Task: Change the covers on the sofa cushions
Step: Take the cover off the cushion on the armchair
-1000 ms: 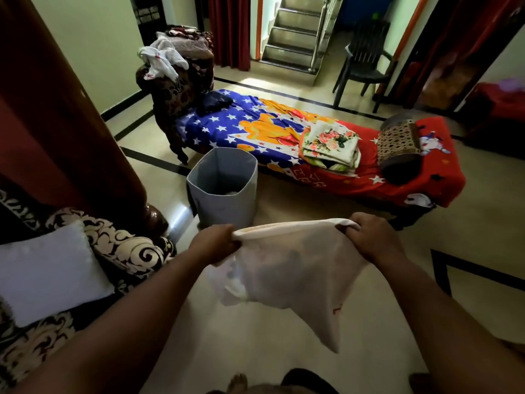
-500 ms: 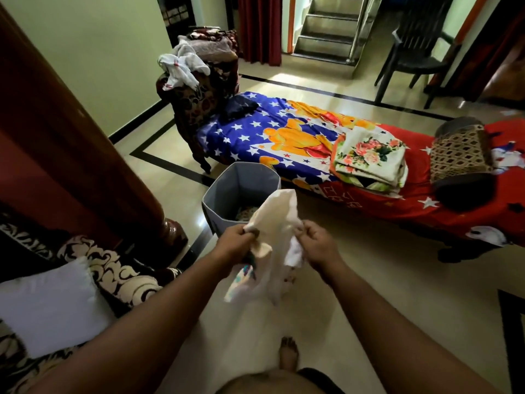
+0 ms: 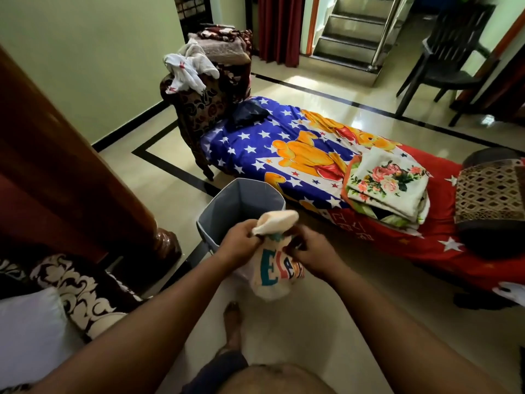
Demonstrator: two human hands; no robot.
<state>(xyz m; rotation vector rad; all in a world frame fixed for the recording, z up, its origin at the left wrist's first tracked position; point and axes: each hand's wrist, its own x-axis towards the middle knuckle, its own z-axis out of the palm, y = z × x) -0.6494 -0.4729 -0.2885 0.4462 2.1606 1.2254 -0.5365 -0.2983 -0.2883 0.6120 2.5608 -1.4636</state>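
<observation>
Left hand (image 3: 240, 242) clenched round the top of a cream cushion cover (image 3: 274, 267), fingers curled over its bunched upper edge. Right hand (image 3: 309, 253) gripping the same cover from the other side, fingers tucked into the cloth at mid-height. Cover crumpled into a lump between the two hands, with big teal and orange letters showing on the front — only part of the print readable. Held in the air, in front of the near rim of a grey fabric bin (image 3: 224, 206), which stands open on the tiled floor (image 3: 326, 322). Bare foot (image 3: 233, 322) below the cover, on the tiles.

To the left, a corner of the patterned sofa (image 3: 82, 288) with a plain white cushion (image 3: 28, 336) lying on it, uncovered. Wooden post (image 3: 71, 180) rising just behind.

Beyond the bin, a low daybed (image 3: 255, 143) under a blue starred and red sheet with a cartoon bear. On it, a stack of folded floral covers (image 3: 389, 186), and further right a brown lattice-patterned bolster (image 3: 491, 191). Dark bundle (image 3: 250, 113) at the blue end.

Farther off — a dark floral armchair (image 3: 204, 100) with white cloths (image 3: 184, 71) draped over its arm, a staircase (image 3: 352, 38), red curtains (image 3: 278, 27), a dark plastic chair (image 3: 451, 58).
</observation>
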